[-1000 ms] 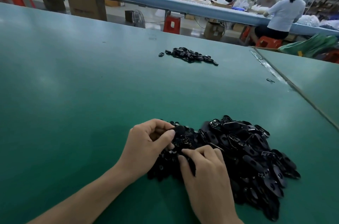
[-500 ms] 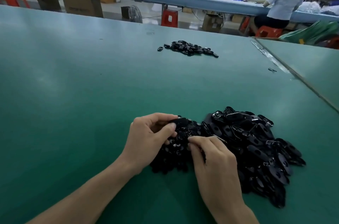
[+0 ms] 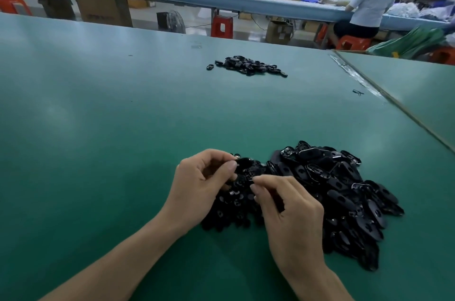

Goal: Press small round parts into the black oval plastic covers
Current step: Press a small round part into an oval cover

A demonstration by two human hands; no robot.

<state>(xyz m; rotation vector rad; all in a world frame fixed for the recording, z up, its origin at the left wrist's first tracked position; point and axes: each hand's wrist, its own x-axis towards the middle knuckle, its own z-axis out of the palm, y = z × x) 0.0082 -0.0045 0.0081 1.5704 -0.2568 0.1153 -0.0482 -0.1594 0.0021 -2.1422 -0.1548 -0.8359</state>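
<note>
Black oval cover (image 3: 244, 162): pinched by the left hand (image 3: 204, 185) and held just over the near-left edge of the big pile.
Left grip: narrow. The thumb tip and forefinger close on the cover's left end, and the other fingers curl under the palm.
Right hand (image 3: 293, 214): just beside the left, back of the hand up, fingers curled. The thumb and forefinger tips are drawn close together near the held cover.
Right grip: narrow. I cannot tell whether a small round part sits between the tips, as anything there is too small to see.
Big pile (image 3: 339, 192): black covers heaped loosely, lying under both hands and spreading to the right.
Far pile (image 3: 248, 65): a smaller, flatter heap of the same black pieces, well apart toward the far side. One stray piece (image 3: 210, 67) lies just off its left end.
Table (image 3: 98, 128): green matte top, with a seam on the right where a second green surface meets it.
Beyond the table: a long blue bench (image 3: 246, 2), a red stool (image 3: 222, 26) and a cardboard box (image 3: 102, 5). People sit and stand at the bench.
</note>
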